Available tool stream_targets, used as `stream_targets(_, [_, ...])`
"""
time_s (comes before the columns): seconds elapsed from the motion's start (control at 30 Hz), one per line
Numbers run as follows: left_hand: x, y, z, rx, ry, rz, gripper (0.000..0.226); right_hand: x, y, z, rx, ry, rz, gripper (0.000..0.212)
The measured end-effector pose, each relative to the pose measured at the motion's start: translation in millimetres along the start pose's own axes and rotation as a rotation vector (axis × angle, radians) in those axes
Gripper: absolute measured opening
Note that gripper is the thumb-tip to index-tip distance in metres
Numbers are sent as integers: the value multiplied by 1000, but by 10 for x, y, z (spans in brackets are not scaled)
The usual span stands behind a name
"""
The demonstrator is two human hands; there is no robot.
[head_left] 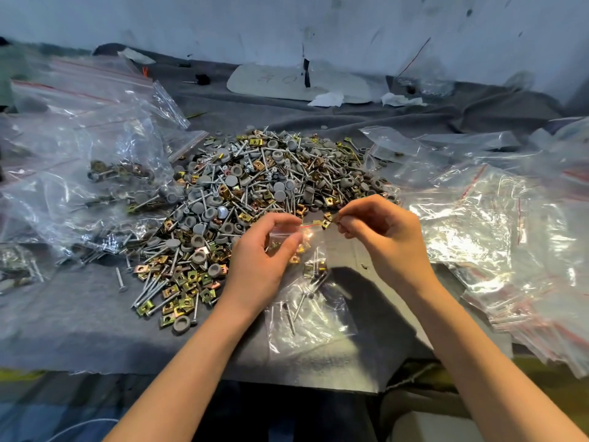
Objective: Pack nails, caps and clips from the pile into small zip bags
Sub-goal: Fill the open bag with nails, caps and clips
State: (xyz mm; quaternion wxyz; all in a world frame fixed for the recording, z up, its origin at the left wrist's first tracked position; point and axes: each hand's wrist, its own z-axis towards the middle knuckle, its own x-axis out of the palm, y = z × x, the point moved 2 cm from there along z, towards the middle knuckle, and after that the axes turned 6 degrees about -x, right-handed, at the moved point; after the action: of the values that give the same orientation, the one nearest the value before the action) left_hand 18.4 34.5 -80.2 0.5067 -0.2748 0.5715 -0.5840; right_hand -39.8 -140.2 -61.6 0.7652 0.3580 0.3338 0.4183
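Observation:
A big pile (255,193) of silver nails, grey round caps and brass-coloured square clips covers the middle of the grey cloth. My left hand (261,260) pinches the red-striped mouth of a small zip bag (314,250) that holds a few nails and clips. My right hand (379,237) pinches brass clips (327,220) right at the bag's opening. Another small clear bag (306,317) with a couple of nails lies flat on the cloth below the held bag.
Filled clear bags (95,173) lie heaped at the left. A thick stack of empty zip bags (497,237) spreads over the right side. The grey cloth (79,330) ends at the table's near edge. A white board (287,81) lies by the far wall.

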Motion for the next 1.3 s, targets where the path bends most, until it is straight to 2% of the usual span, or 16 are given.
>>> stream_targets(0.2, [-75, -162, -21, -3, 50, 15, 14, -18, 152, 3, 66, -16, 100, 26])
stream_targets(0.37, [-184, -353, -84, 68, 91, 111, 19, 33, 362, -42, 55, 9, 177, 27])
stream_targets(0.47, [-237, -454, -109, 110, 83, 187, 15, 44, 515, -74, 27, 7, 224, 26])
stream_targets(0.57, [-248, -533, -122, 172, 69, 245, 8, 32, 630, -92, 2, -14, 218, 26])
stream_targets(0.73, [-198, -692, -162, 323, 55, 313, 22, 63, 747, -103, -10, -20, 181, 25])
stream_targets(0.87, [-190, -768, -145, 357, 10, 317, 12, 123, 792, -102, -7, -9, 150, 29])
stream_targets(1.03, [-244, -759, -111, 269, -7, 250, 6, 43, 838, 18, -3, -176, 164, 20])
stream_targets(1.13, [-298, -757, -54, 191, 16, 176, 18, -9, 845, 140, 12, -205, 40, 11])
stream_targets(1.23, [-345, -782, 79, 139, 85, 134, 20, -2, 812, 284, -16, -97, -294, 12])
stream_targets(1.3, [-358, -796, 191, 122, 135, 135, 17, 7, 807, 369, -13, -21, -296, 15])
